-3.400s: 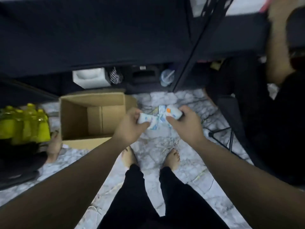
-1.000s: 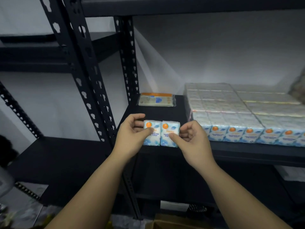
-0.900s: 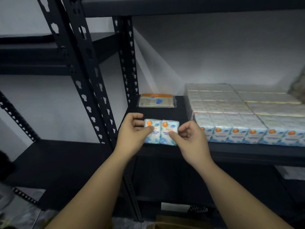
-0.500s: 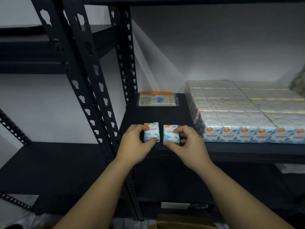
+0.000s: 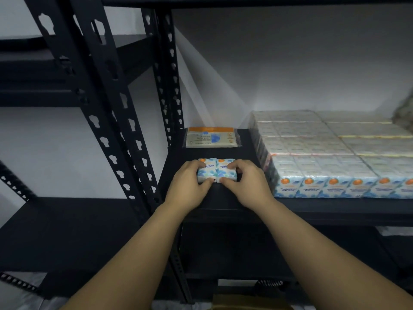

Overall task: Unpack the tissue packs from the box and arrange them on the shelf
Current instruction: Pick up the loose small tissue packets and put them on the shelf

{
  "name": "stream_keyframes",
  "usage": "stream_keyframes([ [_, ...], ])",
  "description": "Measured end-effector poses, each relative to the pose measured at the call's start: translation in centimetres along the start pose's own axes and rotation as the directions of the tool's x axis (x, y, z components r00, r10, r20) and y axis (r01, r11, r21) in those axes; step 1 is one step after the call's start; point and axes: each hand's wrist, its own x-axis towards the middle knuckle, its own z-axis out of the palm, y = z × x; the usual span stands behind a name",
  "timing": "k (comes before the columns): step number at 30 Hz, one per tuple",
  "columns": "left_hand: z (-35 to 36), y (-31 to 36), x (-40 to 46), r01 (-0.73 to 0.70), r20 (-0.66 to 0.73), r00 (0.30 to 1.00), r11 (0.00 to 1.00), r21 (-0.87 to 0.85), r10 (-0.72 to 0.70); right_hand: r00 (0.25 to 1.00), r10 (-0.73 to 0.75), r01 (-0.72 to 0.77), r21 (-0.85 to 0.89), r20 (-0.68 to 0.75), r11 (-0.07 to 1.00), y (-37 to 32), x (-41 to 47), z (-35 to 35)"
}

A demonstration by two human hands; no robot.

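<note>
Two small white-and-blue tissue packs with orange dots stand side by side, touching, on the black shelf [image 5: 234,198] near its left front. My left hand [image 5: 186,186] grips the left tissue pack [image 5: 206,170], thumb under its front. My right hand [image 5: 248,182] grips the right tissue pack [image 5: 224,170] the same way. A big block of the same tissue packs [image 5: 330,157] fills the shelf to the right. Part of the cardboard box [image 5: 245,303] shows at the bottom edge.
A flat wrapped tissue packet [image 5: 211,137] lies at the back left of the shelf. Black perforated uprights [image 5: 116,121] stand left of my hands. Another dark shelf [image 5: 67,238] sits lower left. A white wall is behind.
I rose from the box on the floor to the shelf. Within the last second both packs went from the air down onto the shelf and came together side by side.
</note>
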Motion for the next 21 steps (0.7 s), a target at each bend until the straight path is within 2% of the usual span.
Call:
stream_keyframes([
  [10, 0.9, -0.2, 3.9, 0.067, 0.02, 0.998, 0.998, 0.021, -0.067, 1.0, -0.005, 0.005, -0.018, 0.011, 1.0, 0.5, 3.9, 1.4],
  [21, 1.1, -0.5, 3.6, 0.049, 0.015, 0.999, 0.999, 0.017, -0.049, 1.0, -0.017, 0.018, -0.067, 0.012, 0.998, 0.4, 3.7, 1.4],
])
